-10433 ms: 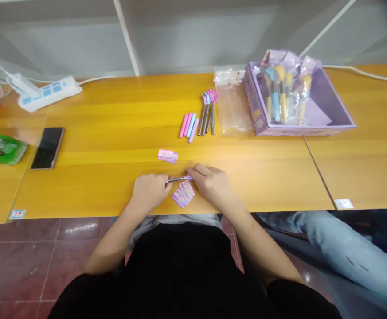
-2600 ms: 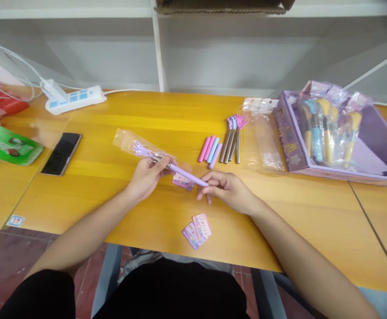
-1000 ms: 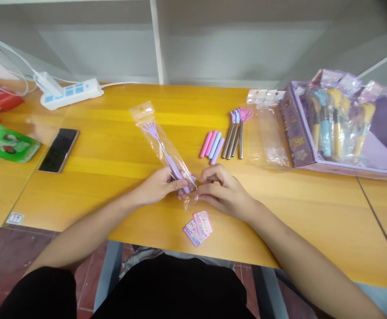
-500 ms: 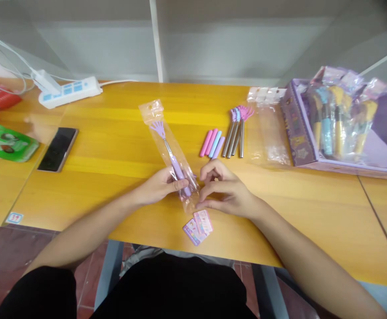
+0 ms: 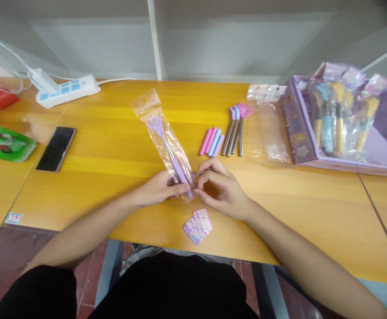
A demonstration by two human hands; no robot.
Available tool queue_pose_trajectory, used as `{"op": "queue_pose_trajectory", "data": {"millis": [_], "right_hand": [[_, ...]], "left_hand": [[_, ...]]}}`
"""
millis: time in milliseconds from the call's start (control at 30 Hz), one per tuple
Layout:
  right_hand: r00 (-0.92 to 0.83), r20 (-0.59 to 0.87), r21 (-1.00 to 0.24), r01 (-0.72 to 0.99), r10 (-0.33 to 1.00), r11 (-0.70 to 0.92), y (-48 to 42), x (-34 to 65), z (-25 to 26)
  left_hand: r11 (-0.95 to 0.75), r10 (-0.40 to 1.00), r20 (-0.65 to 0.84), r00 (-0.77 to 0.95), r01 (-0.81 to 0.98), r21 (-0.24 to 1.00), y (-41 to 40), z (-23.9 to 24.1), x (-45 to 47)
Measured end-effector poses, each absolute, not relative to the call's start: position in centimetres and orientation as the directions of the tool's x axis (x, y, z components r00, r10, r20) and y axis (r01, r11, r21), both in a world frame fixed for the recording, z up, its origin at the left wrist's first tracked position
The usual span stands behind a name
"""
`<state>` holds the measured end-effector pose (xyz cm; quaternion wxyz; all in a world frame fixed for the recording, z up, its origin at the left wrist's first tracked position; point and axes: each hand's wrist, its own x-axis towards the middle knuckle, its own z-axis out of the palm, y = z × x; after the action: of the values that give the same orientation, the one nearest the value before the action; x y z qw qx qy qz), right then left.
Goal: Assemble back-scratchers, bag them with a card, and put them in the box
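Note:
A purple back scratcher (image 5: 179,170) with a hand-shaped head and a metal shaft lies inside a clear plastic bag (image 5: 146,105). My left hand (image 5: 162,188) is closed around the bag's lower part, its thumb over the purple handle. At the bag's lower right edge, the thumb and fingers of my right hand (image 5: 224,190) pinch together on the plastic. Just below, two small printed cards (image 5: 202,221) overlap on the table. Beyond my right hand lie several pink, blue and purple handles (image 5: 210,141) and several metal shafts with scratcher heads (image 5: 236,133).
Flat clear bags (image 5: 268,133) lie beside a purple box (image 5: 301,146) holding bagged brushes (image 5: 338,119). At the left are a phone (image 5: 56,149), a power strip (image 5: 68,91) and a green package (image 5: 7,141). A grey partition (image 5: 220,44) stands behind the table.
The bag has shifted slightly, its top end now farther left and nearer the back. My right hand's thumb and fingers have come together at the bag's edge.

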<state>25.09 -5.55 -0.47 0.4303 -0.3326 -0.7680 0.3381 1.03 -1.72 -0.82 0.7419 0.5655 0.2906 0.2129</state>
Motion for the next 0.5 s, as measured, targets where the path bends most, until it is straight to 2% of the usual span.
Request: {"op": "queue_pose_trajectory", "data": {"millis": [267, 500], "right_hand": [[-0.381, 0.372, -0.846, 0.236, 0.847, 0.478, -5.9, 24.4, -1.1], [-0.340, 0.356, -0.862, 0.240, 0.871, 0.446, -5.9, 24.3, -1.3]], "left_hand": [[0.354, 0.636, -0.192, 0.747, -0.062, 0.933, -2.0, -0.9, 1.5], [0.322, 0.681, -0.217, 0.700, -0.019, 0.947, -2.4, -1.8, 1.5]]}}
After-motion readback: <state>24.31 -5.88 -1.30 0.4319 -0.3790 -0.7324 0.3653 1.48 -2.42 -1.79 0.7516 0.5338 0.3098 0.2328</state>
